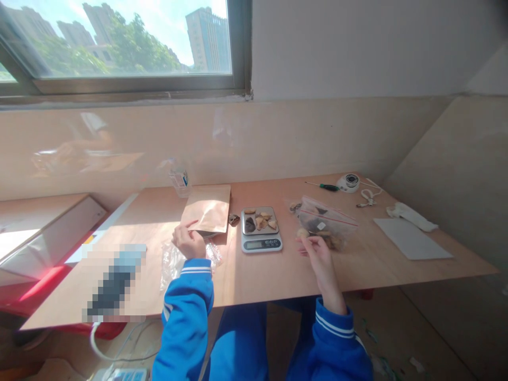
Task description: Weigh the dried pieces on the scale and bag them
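Observation:
My left hand (189, 241), its fingers loosely bent and apart, is at the near left corner of a brown paper bag (210, 206). Whether it touches the bag I cannot tell. Between thumb and fingers my right hand (318, 253) pinches a small pale dried piece (302, 233), beside a clear zip bag (331, 216) with brown and dark dried pieces inside. A digital kitchen scale (262, 244) stands between my hands. On its plate lie several tan dried slices (264, 220) and a dark piece (250, 225). Another dark piece (234, 219) rests next to the paper bag.
Clear plastic bags (170, 264) lie under my left wrist. A plastic bottle (180, 181) stands by the wall. To the right are a screwdriver (328, 187), a white dome camera (350, 182) with its cable, and a white sheet (410, 239). A blurred-out object (115, 280) lies left.

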Demonstrator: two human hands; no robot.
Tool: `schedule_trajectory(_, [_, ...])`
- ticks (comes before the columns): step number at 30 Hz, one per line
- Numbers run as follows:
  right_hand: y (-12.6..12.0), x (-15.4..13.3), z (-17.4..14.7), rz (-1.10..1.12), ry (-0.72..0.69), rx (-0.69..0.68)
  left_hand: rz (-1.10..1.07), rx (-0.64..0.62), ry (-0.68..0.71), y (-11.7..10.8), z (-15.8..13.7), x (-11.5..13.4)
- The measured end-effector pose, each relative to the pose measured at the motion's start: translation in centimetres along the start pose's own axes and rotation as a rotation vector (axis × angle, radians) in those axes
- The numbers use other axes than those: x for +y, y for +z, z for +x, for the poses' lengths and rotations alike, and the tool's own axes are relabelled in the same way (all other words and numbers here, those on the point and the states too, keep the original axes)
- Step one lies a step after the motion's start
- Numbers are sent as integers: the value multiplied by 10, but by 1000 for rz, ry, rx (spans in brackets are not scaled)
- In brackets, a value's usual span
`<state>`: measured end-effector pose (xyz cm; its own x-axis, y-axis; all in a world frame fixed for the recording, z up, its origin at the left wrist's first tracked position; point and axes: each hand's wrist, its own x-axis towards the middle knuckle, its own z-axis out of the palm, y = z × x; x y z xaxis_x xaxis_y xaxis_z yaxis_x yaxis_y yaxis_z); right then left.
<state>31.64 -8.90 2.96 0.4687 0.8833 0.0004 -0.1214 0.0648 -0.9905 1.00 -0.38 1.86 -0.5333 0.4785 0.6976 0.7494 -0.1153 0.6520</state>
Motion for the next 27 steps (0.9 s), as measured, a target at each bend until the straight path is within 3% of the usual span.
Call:
schedule_trajectory(7, [-15,9,6,-26,29,49,-151,-498,200,17,-27,47])
schedule_trajectory(13, [-19,30,9,34,38,33,-33,-747,283,36,-52,62])
schedule_trajectory(21, [-22,30,13,151,58,87,-14,-760,305,46,-56,56])
schedule_trajectory(27, [-23,29,11,142,64,77,-159,-533,188,42,-54,50])
